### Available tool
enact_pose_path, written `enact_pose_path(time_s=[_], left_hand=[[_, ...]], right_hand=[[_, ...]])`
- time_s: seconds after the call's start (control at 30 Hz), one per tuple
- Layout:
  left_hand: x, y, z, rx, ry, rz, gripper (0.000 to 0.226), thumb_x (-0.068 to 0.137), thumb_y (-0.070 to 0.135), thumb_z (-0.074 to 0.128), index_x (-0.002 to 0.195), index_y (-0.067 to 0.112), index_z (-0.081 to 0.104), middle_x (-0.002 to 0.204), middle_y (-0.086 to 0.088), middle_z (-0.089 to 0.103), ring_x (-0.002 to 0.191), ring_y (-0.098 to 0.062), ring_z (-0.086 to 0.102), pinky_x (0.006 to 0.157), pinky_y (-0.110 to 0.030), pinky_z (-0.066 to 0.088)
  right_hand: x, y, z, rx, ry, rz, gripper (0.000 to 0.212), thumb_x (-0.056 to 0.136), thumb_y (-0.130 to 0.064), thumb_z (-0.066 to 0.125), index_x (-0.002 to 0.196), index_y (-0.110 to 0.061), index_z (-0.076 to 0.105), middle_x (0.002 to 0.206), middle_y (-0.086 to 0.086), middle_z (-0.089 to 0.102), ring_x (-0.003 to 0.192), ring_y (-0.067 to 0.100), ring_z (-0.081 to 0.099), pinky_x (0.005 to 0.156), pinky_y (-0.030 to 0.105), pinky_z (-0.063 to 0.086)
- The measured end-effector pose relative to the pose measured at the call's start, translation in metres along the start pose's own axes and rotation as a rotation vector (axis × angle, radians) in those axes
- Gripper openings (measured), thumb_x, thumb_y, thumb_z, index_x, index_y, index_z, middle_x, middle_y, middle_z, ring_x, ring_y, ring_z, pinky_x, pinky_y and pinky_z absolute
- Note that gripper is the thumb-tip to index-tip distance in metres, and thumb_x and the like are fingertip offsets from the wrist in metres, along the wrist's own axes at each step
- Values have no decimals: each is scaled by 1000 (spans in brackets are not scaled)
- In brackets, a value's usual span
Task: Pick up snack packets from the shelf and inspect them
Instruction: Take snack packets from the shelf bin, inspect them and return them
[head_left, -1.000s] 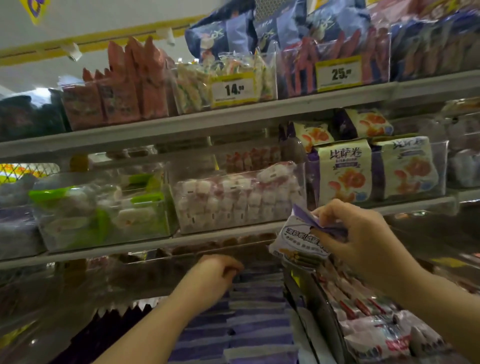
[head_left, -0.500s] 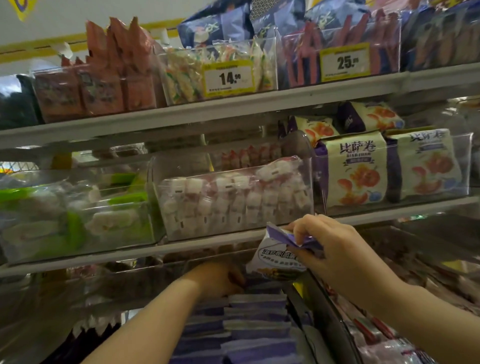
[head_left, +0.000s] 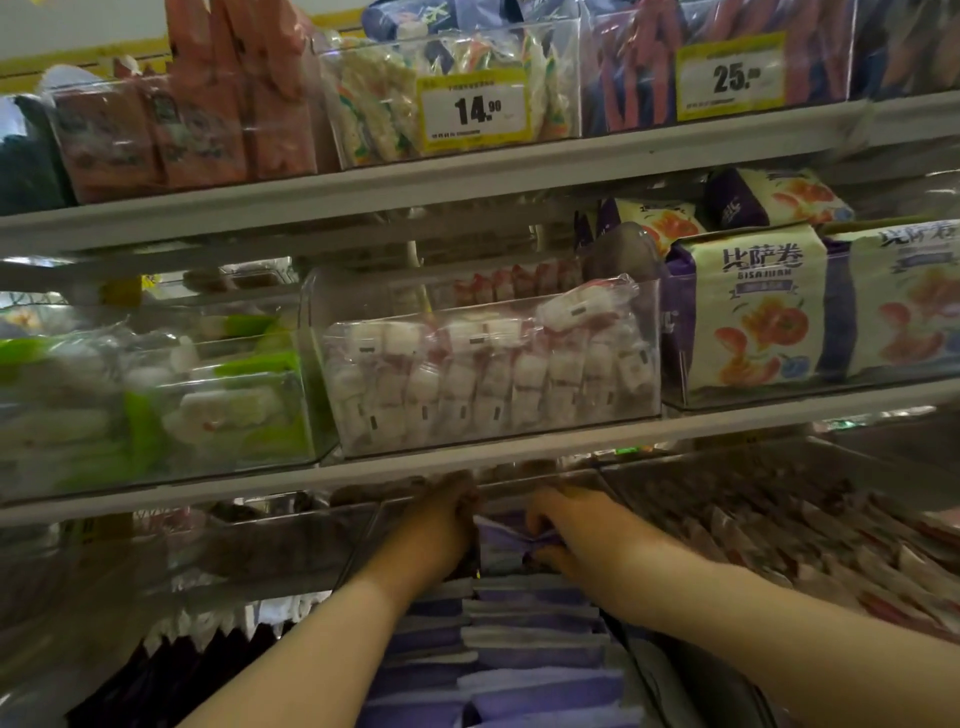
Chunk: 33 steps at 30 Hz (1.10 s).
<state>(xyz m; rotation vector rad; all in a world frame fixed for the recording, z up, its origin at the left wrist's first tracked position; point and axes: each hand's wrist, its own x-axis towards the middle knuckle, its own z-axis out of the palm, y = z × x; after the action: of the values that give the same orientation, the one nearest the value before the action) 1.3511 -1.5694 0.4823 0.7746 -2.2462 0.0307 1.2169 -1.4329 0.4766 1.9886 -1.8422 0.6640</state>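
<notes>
**Packet went back down to the purple row**

Dropped since a second ago: my right hand (head_left: 582, 535) was holding the packet (head_left: 506, 540) up in front of the shelf (head_left: 519, 457). Now it's down under that board, at the far end of the purple row (head_left: 530, 639). Its fingers (head_left: 537, 512) are pinched on the packet's top fold. My left hand (head_left: 436, 530) is touching the packet's other side. Its fingers are tucked out of sight, so I can't tell if it's gripping. I reckon this one's been inspected and is being slotted back, or swapped for the next.

Counts:
- two hands
- one packet between them
- roughly nine purple edges in the row (blurry, don't quote me)
- two tags, 14.90 (head_left: 475, 109) and 25 (head_left: 730, 75)
- four pizza-roll bags (head_left: 753, 306)
</notes>
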Motion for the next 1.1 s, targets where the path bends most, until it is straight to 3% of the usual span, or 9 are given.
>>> enact_pose_path(time_s=[0.1,0.23,0.43,0.5,0.6,0.7,0.8,0.97,1.1], left_hand=[[-2,2,-1,-135,-1,12,20,102,20,43,114,19,59,105,3,63,85,-6,55,62,-1,32],[-11,7,-4,-342,22,-5,20,103,25,41,91,38,51,74,14,57,63,1,57,55,-2,38],[-48,8,-17,-604,44,-51,27,102,19,44,86,38,56,94,6,67,80,-6,72,78,-32,57],[-67,8,-25,-642,88,14,34,101,16,46,80,40,59,95,8,69,89,-6,71,82,-28,56],[-91,11,-45,-621,278,121,21,98,25,46,87,38,59,107,27,66,95,5,65,79,-10,49],[-115,14,-68,-768,402,136,17,92,36,45,90,39,62,112,9,70,100,-13,69,86,-28,55],[-138,13,-91,-865,507,119,16,94,32,46,94,30,62,110,0,71,95,-19,72,82,-26,57],[-174,11,-120,-805,584,70,15,101,20,43,95,23,57,113,-1,69,92,-17,73,81,-25,57],[-204,15,-128,-770,638,31,19,103,15,41,92,24,54,115,-6,67,89,-15,73,79,-22,56]], right_hand=[[9,3,5,-7,-239,33,27,102,-28,42,120,-16,58,127,6,58,110,23,56,91,28,42],[8,6,6,-23,-444,26,36,104,-29,34,122,-13,60,128,7,58,112,24,55,92,28,40],[1,3,5,37,-430,34,40,103,-35,33,122,-15,62,133,5,55,116,21,53,105,36,39],[-2,0,6,32,-404,42,39,103,-34,34,122,-17,63,134,4,55,115,19,54,104,32,40],[-5,-2,5,16,-386,69,38,103,-32,33,122,-16,62,134,6,57,116,20,54,101,28,39],[-4,-4,5,7,-392,83,39,104,-30,32,126,-14,60,136,7,55,118,19,53,97,21,34],[-7,-9,5,-25,-410,80,39,104,-28,31,128,-11,58,139,7,53,120,20,51,86,11,30],[-19,-25,-2,-125,-323,135,35,101,-31,35,116,-14,61,124,10,60,102,23,55,87,25,41],[-49,-55,-11,-187,-66,42,33,97,-32,41,124,-23,58,129,2,57,118,23,51,100,40,43]])
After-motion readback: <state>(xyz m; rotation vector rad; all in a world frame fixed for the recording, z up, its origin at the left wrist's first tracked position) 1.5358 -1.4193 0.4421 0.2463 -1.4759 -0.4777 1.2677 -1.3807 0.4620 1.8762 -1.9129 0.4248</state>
